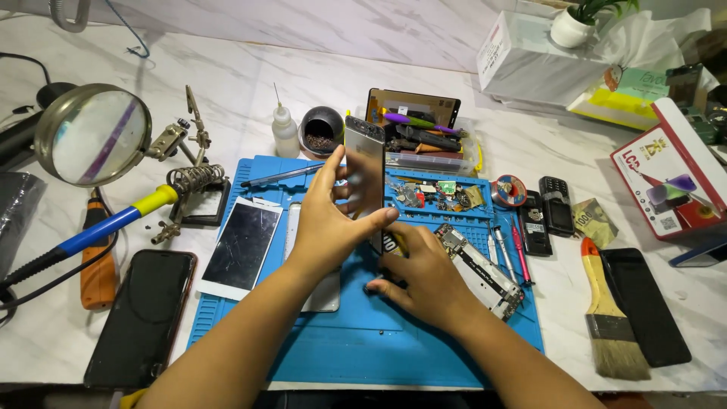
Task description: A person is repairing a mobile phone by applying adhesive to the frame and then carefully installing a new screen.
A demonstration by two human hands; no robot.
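Above the blue silicone work mat [356,348], the left hand [333,220] pinched a thin grey phone panel [365,170] edgewise; the right hand [413,280] clenched its base. It looked stiff yet fragile.

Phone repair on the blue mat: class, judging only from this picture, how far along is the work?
Done: the opened phone body lies on the blue mat with its insides bare, and a cracked white screen panel lies set aside. In hand: the left hand holds a grey phone panel upright; the right hand rests below it. Left: loose small parts remain on the mat, nothing closed up.
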